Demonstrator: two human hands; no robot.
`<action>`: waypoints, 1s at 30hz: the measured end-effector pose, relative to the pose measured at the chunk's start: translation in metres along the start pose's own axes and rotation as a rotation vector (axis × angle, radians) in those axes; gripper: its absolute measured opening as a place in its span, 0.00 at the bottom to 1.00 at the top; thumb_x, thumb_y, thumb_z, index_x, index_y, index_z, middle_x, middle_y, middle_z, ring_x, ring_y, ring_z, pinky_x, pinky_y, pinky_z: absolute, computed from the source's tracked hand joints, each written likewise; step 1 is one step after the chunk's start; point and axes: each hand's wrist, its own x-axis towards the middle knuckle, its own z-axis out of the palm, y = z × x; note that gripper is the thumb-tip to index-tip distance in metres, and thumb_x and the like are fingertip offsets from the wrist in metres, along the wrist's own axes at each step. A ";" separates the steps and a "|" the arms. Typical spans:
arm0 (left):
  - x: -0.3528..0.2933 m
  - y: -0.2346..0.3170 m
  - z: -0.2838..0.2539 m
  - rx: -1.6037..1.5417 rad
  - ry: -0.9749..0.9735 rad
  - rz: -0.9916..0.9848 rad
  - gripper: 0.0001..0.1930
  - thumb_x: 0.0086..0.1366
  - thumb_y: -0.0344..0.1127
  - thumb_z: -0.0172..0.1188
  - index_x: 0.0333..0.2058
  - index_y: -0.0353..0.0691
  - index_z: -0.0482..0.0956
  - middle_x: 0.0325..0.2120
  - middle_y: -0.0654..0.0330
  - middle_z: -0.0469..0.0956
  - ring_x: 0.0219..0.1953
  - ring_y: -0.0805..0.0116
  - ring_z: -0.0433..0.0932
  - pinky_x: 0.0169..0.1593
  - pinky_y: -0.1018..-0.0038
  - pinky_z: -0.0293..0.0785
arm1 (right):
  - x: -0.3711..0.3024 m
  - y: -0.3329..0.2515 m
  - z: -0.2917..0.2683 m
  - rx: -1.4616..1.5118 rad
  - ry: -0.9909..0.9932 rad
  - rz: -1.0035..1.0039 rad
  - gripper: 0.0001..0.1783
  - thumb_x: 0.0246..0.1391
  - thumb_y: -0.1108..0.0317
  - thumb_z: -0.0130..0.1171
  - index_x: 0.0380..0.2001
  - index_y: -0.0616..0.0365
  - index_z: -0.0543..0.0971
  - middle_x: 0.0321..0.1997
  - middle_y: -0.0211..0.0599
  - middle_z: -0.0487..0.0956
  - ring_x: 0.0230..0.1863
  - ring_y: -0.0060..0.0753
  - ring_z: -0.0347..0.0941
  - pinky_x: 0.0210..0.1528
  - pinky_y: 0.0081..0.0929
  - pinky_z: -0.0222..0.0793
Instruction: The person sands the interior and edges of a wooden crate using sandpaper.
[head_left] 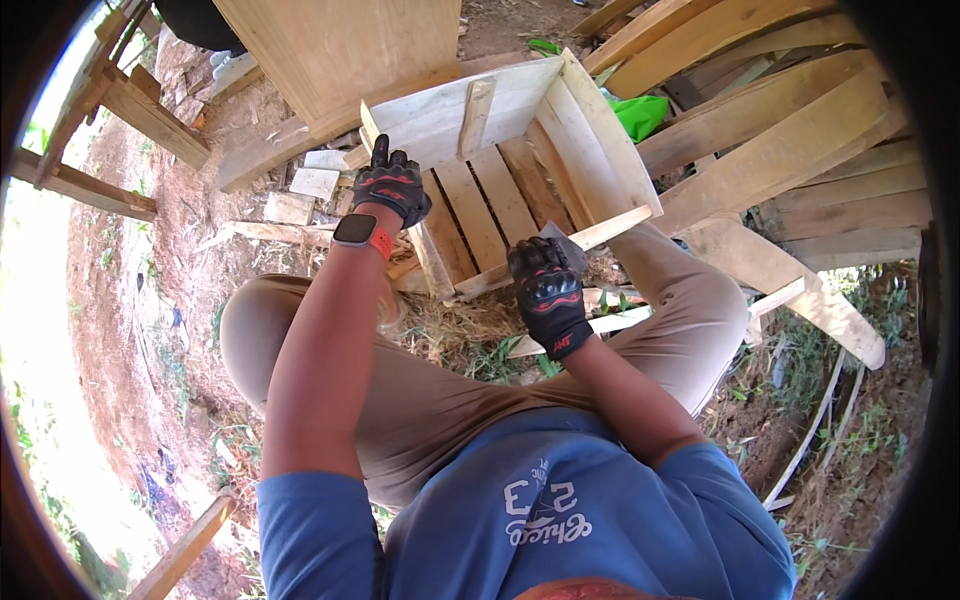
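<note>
A slatted wooden crate (478,205) sits open side up between my knees, with pale side boards and gaps between its bottom slats. My left hand (393,190), in a black glove with red marks, is closed over the crate's left side; one finger sticks out along the edge. In a matching glove, my right hand (548,285) is closed at the crate's near edge. A grey sheet (566,246), perhaps sandpaper, pokes out of its fingers toward the near rim. The fingertips of both hands are mostly hidden.
A large plywood panel (345,60) leans beyond the crate. Curved planks (770,130) are piled at the right, beside a green bag (638,116). Small wood offcuts (314,183) lie left of the crate. A wooden frame (150,115) stands far left on bare soil.
</note>
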 end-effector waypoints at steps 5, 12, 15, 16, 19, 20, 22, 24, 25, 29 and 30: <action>-0.004 -0.011 0.009 -0.031 0.076 0.047 0.32 0.63 0.50 0.58 0.63 0.39 0.72 0.67 0.49 0.65 0.76 0.34 0.45 0.72 0.46 0.61 | 0.005 0.067 -0.024 -0.073 -0.469 0.363 0.21 0.55 0.70 0.50 0.51 0.53 0.80 0.50 0.42 0.81 0.55 0.47 0.77 0.58 0.42 0.72; 0.012 -0.013 0.019 -0.017 0.034 0.075 0.28 0.63 0.49 0.57 0.58 0.40 0.75 0.63 0.46 0.69 0.75 0.38 0.51 0.74 0.46 0.57 | 0.005 0.029 -0.023 -0.083 -0.297 0.182 0.22 0.52 0.72 0.55 0.53 0.63 0.78 0.50 0.50 0.82 0.53 0.49 0.79 0.57 0.41 0.74; 0.001 0.001 0.006 -0.050 0.045 0.051 0.28 0.64 0.50 0.57 0.58 0.39 0.76 0.63 0.45 0.70 0.75 0.39 0.52 0.74 0.47 0.56 | 0.008 -0.049 -0.020 0.172 0.168 -0.138 0.22 0.55 0.70 0.54 0.53 0.64 0.77 0.47 0.49 0.82 0.48 0.46 0.80 0.54 0.38 0.75; -0.004 0.004 -0.002 -0.072 0.066 0.035 0.28 0.64 0.50 0.57 0.58 0.39 0.76 0.63 0.45 0.70 0.75 0.40 0.51 0.74 0.47 0.56 | 0.009 -0.044 -0.019 0.327 0.114 -0.085 0.22 0.55 0.70 0.54 0.53 0.64 0.77 0.48 0.48 0.82 0.49 0.46 0.80 0.54 0.39 0.75; 0.003 -0.013 0.013 -0.048 0.093 0.053 0.28 0.63 0.50 0.57 0.58 0.41 0.76 0.65 0.46 0.67 0.76 0.40 0.49 0.72 0.48 0.61 | 0.004 -0.001 -0.009 0.203 -0.449 0.057 0.26 0.53 0.68 0.58 0.57 0.64 0.76 0.55 0.45 0.82 0.54 0.45 0.80 0.59 0.38 0.74; 0.001 -0.011 0.012 -0.040 0.097 0.052 0.28 0.63 0.50 0.57 0.58 0.42 0.76 0.65 0.47 0.67 0.76 0.40 0.49 0.72 0.49 0.62 | 0.001 0.030 -0.011 0.175 -0.276 0.031 0.26 0.53 0.68 0.58 0.56 0.63 0.77 0.56 0.44 0.81 0.56 0.45 0.79 0.61 0.39 0.73; -0.007 -0.006 0.005 -0.027 0.108 0.042 0.28 0.63 0.50 0.57 0.59 0.43 0.76 0.66 0.49 0.67 0.76 0.40 0.49 0.71 0.50 0.64 | -0.006 0.063 -0.014 0.104 -0.140 0.023 0.25 0.53 0.69 0.58 0.56 0.61 0.77 0.58 0.45 0.79 0.60 0.45 0.76 0.63 0.41 0.71; -0.005 -0.006 0.006 -0.050 0.115 0.028 0.28 0.63 0.50 0.57 0.58 0.43 0.76 0.66 0.51 0.67 0.76 0.39 0.49 0.71 0.50 0.65 | -0.012 0.073 -0.009 0.024 -0.210 0.062 0.25 0.54 0.69 0.56 0.57 0.60 0.76 0.61 0.47 0.77 0.63 0.46 0.73 0.64 0.42 0.70; -0.004 -0.006 0.008 -0.061 0.116 0.023 0.28 0.63 0.50 0.57 0.58 0.43 0.76 0.66 0.52 0.67 0.76 0.39 0.49 0.71 0.49 0.65 | -0.011 0.055 -0.007 0.120 -0.172 0.058 0.24 0.54 0.69 0.56 0.56 0.59 0.77 0.61 0.47 0.77 0.64 0.47 0.72 0.65 0.44 0.69; -0.001 0.000 0.003 0.003 0.073 0.010 0.25 0.62 0.49 0.57 0.55 0.45 0.78 0.64 0.53 0.69 0.75 0.41 0.51 0.71 0.49 0.64 | 0.007 -0.056 -0.013 0.362 -0.021 -0.166 0.26 0.55 0.76 0.51 0.58 0.59 0.76 0.60 0.46 0.78 0.63 0.45 0.73 0.70 0.40 0.65; 0.000 0.002 0.001 -0.003 0.075 0.015 0.24 0.62 0.48 0.57 0.55 0.45 0.78 0.63 0.53 0.70 0.75 0.42 0.53 0.72 0.49 0.62 | 0.005 -0.049 -0.007 0.407 -0.051 -0.142 0.27 0.54 0.76 0.52 0.59 0.57 0.77 0.60 0.46 0.78 0.63 0.45 0.73 0.69 0.40 0.66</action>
